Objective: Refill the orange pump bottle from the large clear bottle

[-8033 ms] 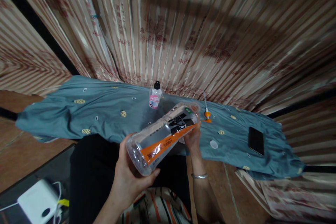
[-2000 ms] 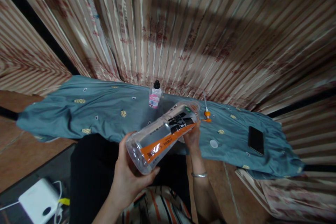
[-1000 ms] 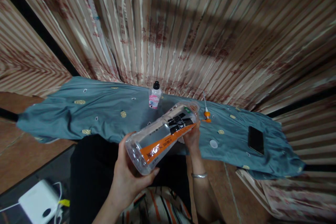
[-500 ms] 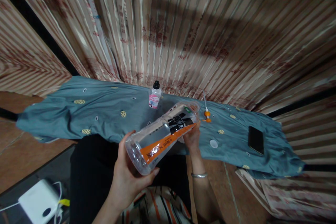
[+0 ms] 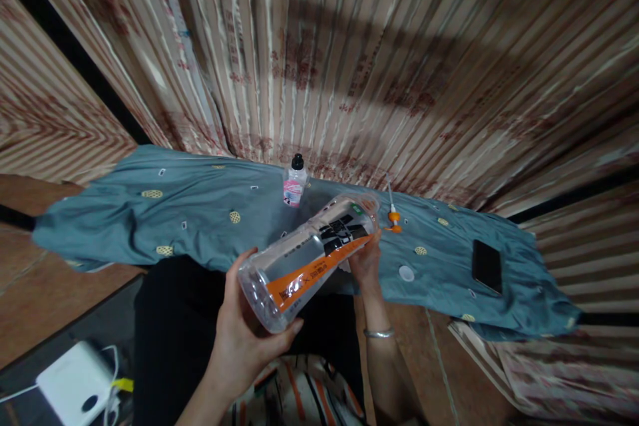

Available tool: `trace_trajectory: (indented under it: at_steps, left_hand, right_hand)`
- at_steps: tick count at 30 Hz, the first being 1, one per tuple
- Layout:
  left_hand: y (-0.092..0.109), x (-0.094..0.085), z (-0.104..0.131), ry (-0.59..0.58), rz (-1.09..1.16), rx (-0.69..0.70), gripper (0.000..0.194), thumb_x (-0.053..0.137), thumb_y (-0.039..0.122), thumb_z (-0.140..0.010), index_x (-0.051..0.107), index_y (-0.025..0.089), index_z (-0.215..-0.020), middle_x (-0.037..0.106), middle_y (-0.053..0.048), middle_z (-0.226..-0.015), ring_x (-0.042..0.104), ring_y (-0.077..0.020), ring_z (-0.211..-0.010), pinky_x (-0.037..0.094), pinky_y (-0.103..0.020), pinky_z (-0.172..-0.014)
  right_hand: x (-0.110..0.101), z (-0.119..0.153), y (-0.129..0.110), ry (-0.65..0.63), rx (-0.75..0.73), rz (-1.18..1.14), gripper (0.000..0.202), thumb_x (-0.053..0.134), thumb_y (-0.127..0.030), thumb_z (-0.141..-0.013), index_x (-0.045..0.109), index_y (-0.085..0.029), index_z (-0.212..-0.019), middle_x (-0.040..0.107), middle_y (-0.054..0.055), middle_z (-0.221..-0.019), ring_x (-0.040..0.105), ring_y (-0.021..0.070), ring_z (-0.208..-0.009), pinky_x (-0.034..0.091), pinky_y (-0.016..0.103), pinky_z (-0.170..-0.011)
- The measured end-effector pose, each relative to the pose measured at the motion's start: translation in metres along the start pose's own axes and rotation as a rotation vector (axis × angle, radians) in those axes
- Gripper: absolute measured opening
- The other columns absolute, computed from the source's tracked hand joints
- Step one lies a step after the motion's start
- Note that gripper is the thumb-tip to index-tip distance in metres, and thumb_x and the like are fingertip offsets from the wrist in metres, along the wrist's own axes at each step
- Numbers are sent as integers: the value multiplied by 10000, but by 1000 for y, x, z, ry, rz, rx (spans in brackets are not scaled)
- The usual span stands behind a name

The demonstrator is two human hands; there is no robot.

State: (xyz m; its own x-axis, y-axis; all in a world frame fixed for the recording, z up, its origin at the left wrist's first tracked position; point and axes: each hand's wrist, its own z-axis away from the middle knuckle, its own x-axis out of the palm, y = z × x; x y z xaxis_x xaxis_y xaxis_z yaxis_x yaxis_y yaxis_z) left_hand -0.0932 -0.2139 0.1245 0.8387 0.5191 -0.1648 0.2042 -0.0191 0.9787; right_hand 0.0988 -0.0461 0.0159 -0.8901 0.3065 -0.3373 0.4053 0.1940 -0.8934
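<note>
A large clear plastic bottle [image 5: 309, 259] with an orange and black label lies tilted between my hands, its base toward the lower left. My left hand [image 5: 249, 326] is wrapped round the base end, thumb below. Near the other end, my right hand [image 5: 366, 259] grips the bottle from beneath, its fingers partly hidden. To the right of the bottle an orange and white pump head [image 5: 394, 218] with a thin tube lies on the teal cloth [image 5: 200, 213]. A white round disc [image 5: 406, 273] rests on the cloth nearby. Behind the big bottle, a small clear bottle [image 5: 295, 183] with a black cap stands upright.
On the cloth's right side lies a black phone [image 5: 486, 266]. A white device [image 5: 74, 383] with cables sits on a dark surface at the lower left. Striped curtains [image 5: 324, 66] hang behind and around the cloth-covered table. My dark-clothed legs are under its front edge.
</note>
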Motion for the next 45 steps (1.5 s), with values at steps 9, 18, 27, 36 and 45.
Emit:
trace_trajectory:
  at_steps: [9, 18, 27, 36, 45]
  left_hand:
    - [0, 0, -1, -2, 12, -20, 858, 854, 355, -611, 494, 196, -1374, 666, -106, -1278, 693, -299, -1187, 579, -409, -1006]
    - [3, -1, -1, -11, -5, -10, 843, 841, 343, -627, 488, 199, -1379, 685, -99, -1253, 708, -286, -1157, 583, -402, -995]
    - [1, -2, -1, -16, -20, 2, 824, 836, 349, -627, 494, 195, -1361, 673, -94, -1259, 688, -288, -1193, 575, -392, -1009]
    - [1, 1, -1, 1, -7, 31, 791, 824, 329, -639, 500, 200, -1348, 676, -82, -1254, 700, -275, -1177, 565, -392, -1028]
    - [1, 0, -1, 2, -17, 27, 787, 825, 341, -642, 510, 194, -1348, 682, -81, -1240, 702, -275, -1168, 572, -384, -1019]
  right_hand:
    - [0, -1, -1, 25, -19, 9, 500, 759, -478, -702, 480, -257, -1054, 732, 24, -884, 723, 246, -794, 551, 334, -660]
    - [0, -1, -3, 12, 13, -10, 500, 750, -471, -689, 468, -257, -1041, 742, 32, -877, 726, 244, -767, 552, 329, -634]
    - [2, 0, 1, 40, -7, 27, 501, 749, -464, -704, 483, -257, -1076, 735, 23, -887, 721, 249, -785, 541, 333, -629]
    - [0, 0, 0, 15, -35, 17, 502, 750, -461, -705, 492, -250, -1081, 731, 42, -907, 721, 258, -796, 554, 346, -657]
    - [0, 0, 5, 20, -33, 22, 525, 758, -501, -704, 493, -245, -1077, 746, 55, -953, 733, 262, -842, 566, 354, -669]
